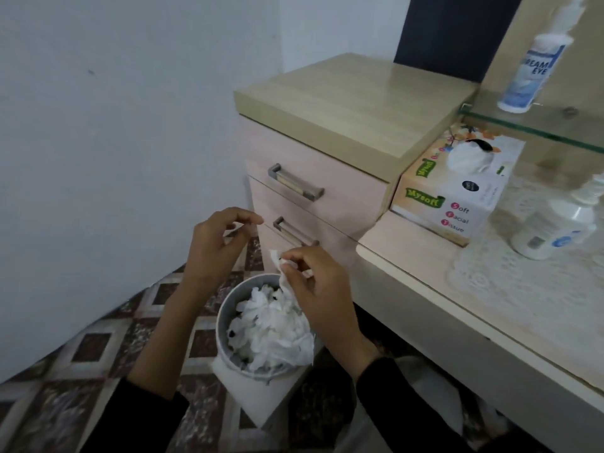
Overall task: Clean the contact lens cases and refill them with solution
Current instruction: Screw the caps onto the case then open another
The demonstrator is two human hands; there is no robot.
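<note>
My right hand (317,289) pinches a crumpled white tissue (277,259) just above a round grey bin (222,322). Used white tissues fill the bin. To the left and a little higher, my left hand (212,246) pinches a small translucent contact lens case (234,231) between thumb and forefinger; it is faint and hard to make out. A white and blue solution bottle (531,70) stands on the glass shelf (523,125) at the upper right. A second white bottle (555,230) stands on the desk (408,266).
A pink drawer unit (343,191) with metal handles stands right behind the bin. A tissue box (457,197) sits on the desk's left end, beside a lace mat. The desk edge runs along the right. A white wall closes the left side, and the floor is patterned tile.
</note>
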